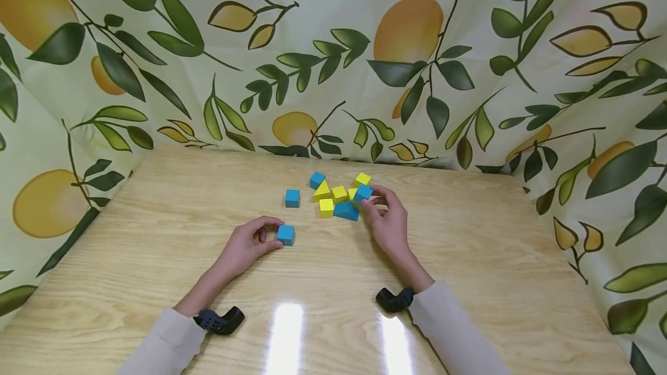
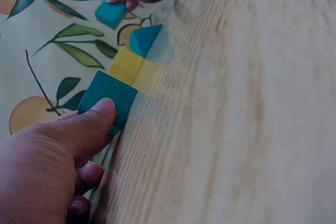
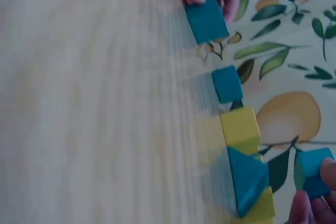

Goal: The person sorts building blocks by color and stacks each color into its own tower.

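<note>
On the wooden table, my left hand pinches a blue cube between thumb and fingers; in the left wrist view the thumb lies across that cube's face. My right hand holds another blue cube raised over the right side of a cluster of blocks. In the right wrist view this raised cube is apart from the tabletop. Below and beside it are a blue triangular block, a yellow triangular block and several yellow cubes, one partly hidden behind the held cube.
Two more blue cubes stand at the cluster's left: one blue cube apart, another blue cube by the yellow triangle. The wooden table ends at a fruit-and-leaf patterned cloth behind and on both sides. Each wrist bears a black device.
</note>
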{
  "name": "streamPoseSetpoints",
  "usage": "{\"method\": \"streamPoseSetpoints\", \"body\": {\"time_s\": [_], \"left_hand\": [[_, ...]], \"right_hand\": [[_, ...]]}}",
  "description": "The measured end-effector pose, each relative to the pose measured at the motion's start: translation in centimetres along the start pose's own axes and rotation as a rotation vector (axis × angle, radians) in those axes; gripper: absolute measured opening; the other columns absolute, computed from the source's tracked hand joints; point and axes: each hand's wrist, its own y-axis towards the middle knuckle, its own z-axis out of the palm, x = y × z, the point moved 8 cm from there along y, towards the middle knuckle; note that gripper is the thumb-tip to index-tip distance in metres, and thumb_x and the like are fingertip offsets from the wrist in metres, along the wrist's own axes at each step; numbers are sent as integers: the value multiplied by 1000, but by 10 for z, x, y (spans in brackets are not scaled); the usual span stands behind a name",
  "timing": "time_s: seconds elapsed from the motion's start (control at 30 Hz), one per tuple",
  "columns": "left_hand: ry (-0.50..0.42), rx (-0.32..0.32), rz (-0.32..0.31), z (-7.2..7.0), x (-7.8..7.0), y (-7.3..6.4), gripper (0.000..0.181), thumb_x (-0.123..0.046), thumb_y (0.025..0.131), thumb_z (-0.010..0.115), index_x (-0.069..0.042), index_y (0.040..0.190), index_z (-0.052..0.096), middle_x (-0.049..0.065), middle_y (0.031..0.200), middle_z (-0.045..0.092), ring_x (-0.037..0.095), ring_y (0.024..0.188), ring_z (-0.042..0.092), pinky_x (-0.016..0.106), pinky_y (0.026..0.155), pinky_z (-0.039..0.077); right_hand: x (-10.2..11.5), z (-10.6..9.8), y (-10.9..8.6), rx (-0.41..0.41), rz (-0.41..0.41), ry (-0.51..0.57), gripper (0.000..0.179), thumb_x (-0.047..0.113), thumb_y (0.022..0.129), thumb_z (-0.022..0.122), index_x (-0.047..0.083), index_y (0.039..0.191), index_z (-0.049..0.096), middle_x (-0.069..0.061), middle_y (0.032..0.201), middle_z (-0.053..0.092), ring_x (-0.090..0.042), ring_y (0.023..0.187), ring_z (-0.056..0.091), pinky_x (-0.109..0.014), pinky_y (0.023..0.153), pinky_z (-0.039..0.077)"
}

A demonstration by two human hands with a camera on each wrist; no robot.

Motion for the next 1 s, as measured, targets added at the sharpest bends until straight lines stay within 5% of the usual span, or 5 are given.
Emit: {"method": "streamPoseSetpoints", "body": {"time_s": [0.57, 1.0], "left_hand": [[7, -9, 2, 0, 2, 0, 38, -16, 80, 78, -15, 116, 65, -3, 75, 53, 15, 67, 46, 27, 60, 38], [-13, 0, -19, 0, 2, 2, 38, -16, 80, 77, -16, 116, 65, -3, 74, 52, 16, 67, 47, 27, 60, 38]], "right_hand": [[28, 68, -37, 330, -106, 57, 31, 8, 88, 68, 6, 119, 61, -3, 101, 60, -16, 89, 60, -26, 69, 52], [27, 96, -50, 435, -93, 3, 32, 12, 89, 69, 8, 119, 60, 1, 97, 59, -11, 84, 58, -25, 68, 51]]}}
